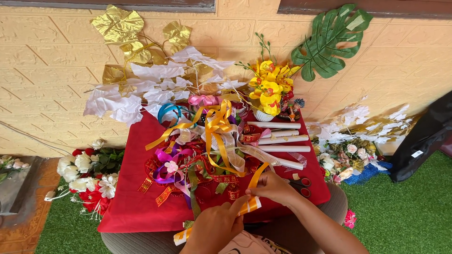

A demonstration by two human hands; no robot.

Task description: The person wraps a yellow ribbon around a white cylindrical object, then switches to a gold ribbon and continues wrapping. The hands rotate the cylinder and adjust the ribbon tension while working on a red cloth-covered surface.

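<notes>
While both grips pinch shut, the orange ribbon [252, 205] spans left hand [214, 228] to right hand [273, 187].

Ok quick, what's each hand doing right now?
Left hand: closed on the orange-and-white ribbon, low over the red cloth.
Right hand: pinching the same ribbon higher up.

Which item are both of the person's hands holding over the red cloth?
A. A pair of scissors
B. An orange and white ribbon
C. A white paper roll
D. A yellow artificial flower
B: the left hand and the right hand both grip the orange and white ribbon, while the scissors lie untouched on the red cloth.
</notes>
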